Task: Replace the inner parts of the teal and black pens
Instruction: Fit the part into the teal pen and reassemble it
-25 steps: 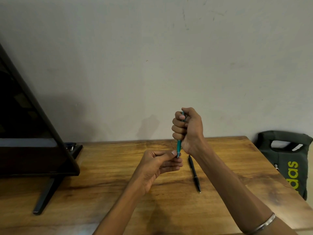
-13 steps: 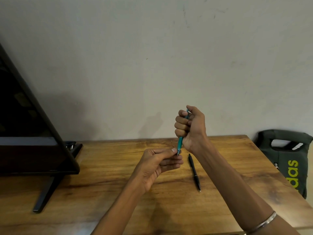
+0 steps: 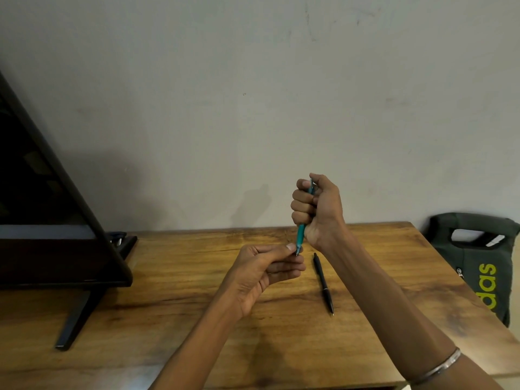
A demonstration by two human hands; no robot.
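My right hand point(image 3: 318, 212) grips the teal pen point(image 3: 301, 235) upright in a fist above the wooden table point(image 3: 197, 319); most of the barrel is hidden inside the fingers. My left hand point(image 3: 264, 271) pinches the pen's lower tip between thumb and forefinger. The black pen point(image 3: 323, 284) lies flat on the table just right of my left hand, pointing toward me, untouched.
A dark monitor point(image 3: 42, 220) on a slanted stand point(image 3: 76, 319) fills the left side of the table. A dark green bag point(image 3: 478, 263) with yellow lettering leans beyond the table's right edge. A plain wall rises behind.
My right hand has lifted slightly with the teal pen, showing more of the barrel above my left fingers. The black pen has not moved.
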